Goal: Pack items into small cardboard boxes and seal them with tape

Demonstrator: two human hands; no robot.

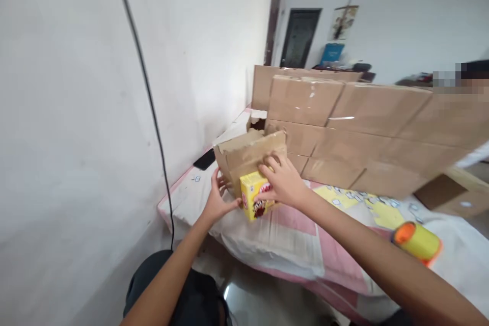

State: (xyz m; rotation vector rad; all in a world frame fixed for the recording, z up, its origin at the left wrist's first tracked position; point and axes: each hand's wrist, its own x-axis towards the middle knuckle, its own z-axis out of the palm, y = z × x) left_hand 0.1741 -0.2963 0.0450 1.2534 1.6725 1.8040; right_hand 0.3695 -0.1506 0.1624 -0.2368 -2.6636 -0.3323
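Note:
A small yellow box (248, 197) with a printed front is held up at the bed's edge, against a folded piece of brown cardboard (252, 158). My right hand (284, 181) grips the yellow box, its thumb across the printed front and its fingers over the top by the cardboard. On the other side, my left hand (217, 205) curls round the cardboard's left edge. Its thumb tip reaches the yellow box's left side. The fingertips behind the cardboard are partly hidden.
A black phone (204, 159) lies on the bed (294, 244) near the wall. Large taped cardboard (359, 132) stands across the bed. At right are a yellow-and-orange cylinder (420, 242) and an open carton (454, 196). A black cable (147, 81) hangs at left. Part of a person shows at far right.

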